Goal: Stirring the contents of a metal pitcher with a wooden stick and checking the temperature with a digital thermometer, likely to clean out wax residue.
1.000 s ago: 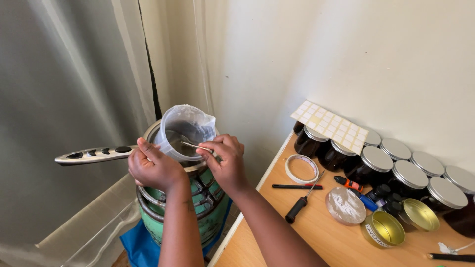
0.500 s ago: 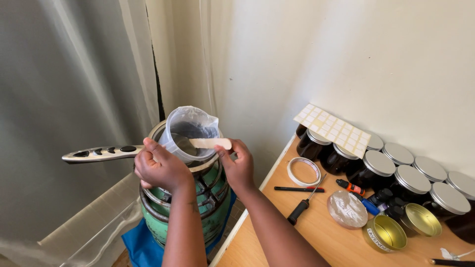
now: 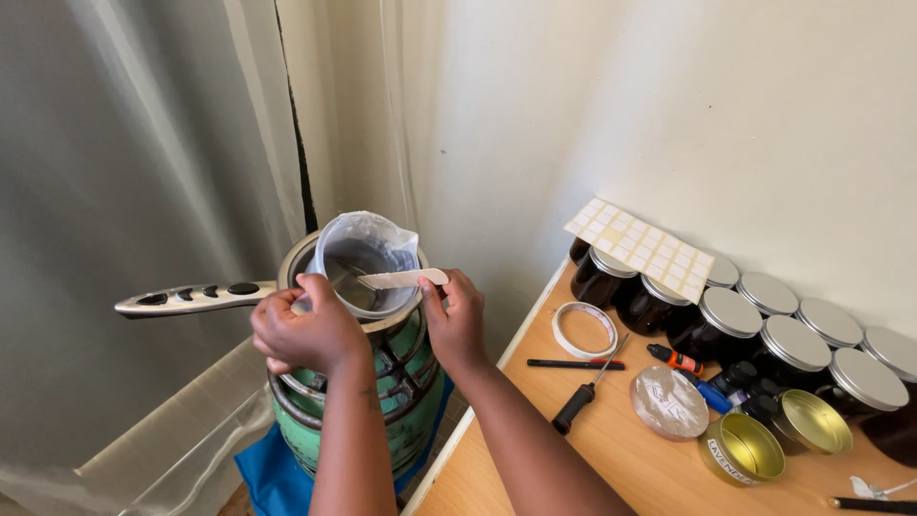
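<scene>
Fingers [image 3: 435, 291] of the right hand [image 3: 457, 320] pinch the near end of a flat wooden stick [image 3: 401, 279], while the left hand [image 3: 308, 334] wraps its curled fingers [image 3: 315, 291] against the rim of a small metal pan [image 3: 368, 304] at the root of its long handle [image 3: 191, 298].

Head view: the pan sits on top of a green gas cylinder burner [image 3: 368, 401] standing on a blue cloth [image 3: 272, 478] beside a grey curtain [image 3: 124, 191]. Inside the pan rests a pale plastic jug [image 3: 368, 253] with dark liquid at its bottom. The stick lies nearly level across the jug's mouth, its long axis running left to right; the rounded end sits at the right-hand fingers and the far tip points left and slightly down into the jug.

To the right, a wooden bench [image 3: 611, 449] carries dark glass jars with silver lids [image 3: 793, 339], a sheet of blank labels [image 3: 642, 247], a roll of tape [image 3: 585, 330], a screwdriver [image 3: 585, 397], a pen [image 3: 576, 364] and two open gold tins [image 3: 778, 435].

The risks, judged from here: the light jug could tip under a hard sideways push of the stick, spilling its contents into the pan; the left hand, so close to heated metal, could be burned; the curtain hangs near the burner.
</scene>
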